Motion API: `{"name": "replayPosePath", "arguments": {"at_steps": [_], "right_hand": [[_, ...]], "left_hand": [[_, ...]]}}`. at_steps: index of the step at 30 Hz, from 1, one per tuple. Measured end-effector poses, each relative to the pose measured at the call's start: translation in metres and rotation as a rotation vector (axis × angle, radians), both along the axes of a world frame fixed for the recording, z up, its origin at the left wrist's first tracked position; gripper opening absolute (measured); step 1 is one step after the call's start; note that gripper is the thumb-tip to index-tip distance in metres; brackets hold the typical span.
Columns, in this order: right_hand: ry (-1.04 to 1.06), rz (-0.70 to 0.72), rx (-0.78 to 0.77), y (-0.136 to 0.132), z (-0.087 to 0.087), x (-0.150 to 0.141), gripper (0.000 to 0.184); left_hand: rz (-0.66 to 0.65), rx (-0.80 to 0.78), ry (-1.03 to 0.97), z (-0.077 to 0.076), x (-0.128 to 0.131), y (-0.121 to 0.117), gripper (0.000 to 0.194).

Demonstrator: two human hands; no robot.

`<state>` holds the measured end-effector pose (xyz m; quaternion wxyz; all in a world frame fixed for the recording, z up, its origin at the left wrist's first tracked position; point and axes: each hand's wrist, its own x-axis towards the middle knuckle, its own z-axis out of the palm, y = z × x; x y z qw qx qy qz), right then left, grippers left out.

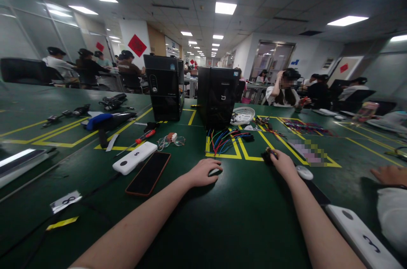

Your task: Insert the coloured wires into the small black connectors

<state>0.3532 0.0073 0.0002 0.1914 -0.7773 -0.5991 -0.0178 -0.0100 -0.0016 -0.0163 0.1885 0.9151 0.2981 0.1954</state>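
My left hand (203, 172) rests on the green table, its fingers curved and its thumb apart from the forefinger. A small pale patch shows in that gap; whether it is an object or glare I cannot tell. Just beyond lies a bundle of red, blue and black cables (219, 141) inside a yellow taped box. My right hand (282, 163) is closed in a pinch on a small dark piece (267, 155), too blurred to name, close to the table. Beside that wrist sits a white rounded object (304, 172).
Two black computer towers (163, 91) stand ahead, with a white basket (243, 115) at their right. A phone (149, 174), a white power bank (135, 158), glasses (171, 141) and a red screwdriver (145, 136) lie left. Another person's hand (389, 175) is at the right edge.
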Motion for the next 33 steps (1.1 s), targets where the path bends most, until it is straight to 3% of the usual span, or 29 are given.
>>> {"name": "replayPosePath", "arguments": {"at_steps": [17, 33], "right_hand": [[-0.027, 0.0, -0.001, 0.002, -0.001, -0.003, 0.042], [-0.101, -0.01, -0.216, 0.008, 0.012, -0.011, 0.04]], "left_hand": [[0.001, -0.008, 0.013, 0.002, 0.0, -0.001, 0.034], [0.005, 0.004, 0.022, 0.004, 0.001, -0.002, 0.034]]}}
